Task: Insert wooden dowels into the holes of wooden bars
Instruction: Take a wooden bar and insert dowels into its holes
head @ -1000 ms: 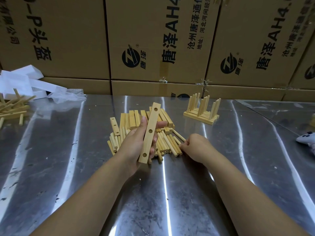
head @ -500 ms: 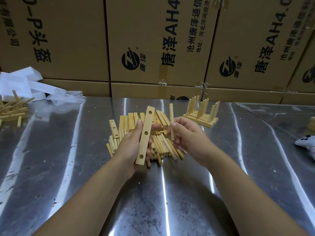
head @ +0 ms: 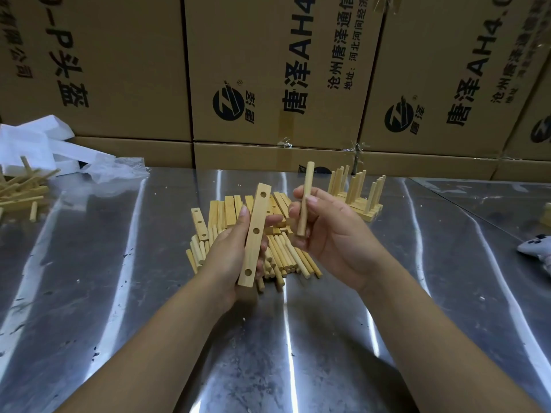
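Fingers [head: 301, 193] of the right hand [head: 337, 242] pinch a dowel [head: 308, 180], lifted off the pile [head: 286, 257] within the last second and now upright just beside the bar [head: 258, 216]. The left hand [head: 229, 257] grips that bar above the pile, its three holes empty, so insertion looks imminent.

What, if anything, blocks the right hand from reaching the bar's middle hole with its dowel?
Probably nothing, so yes: the middle hole lies uncovered, the left hand grips the wooden bar by its edges, and the right hand holds the dowel close beside it.
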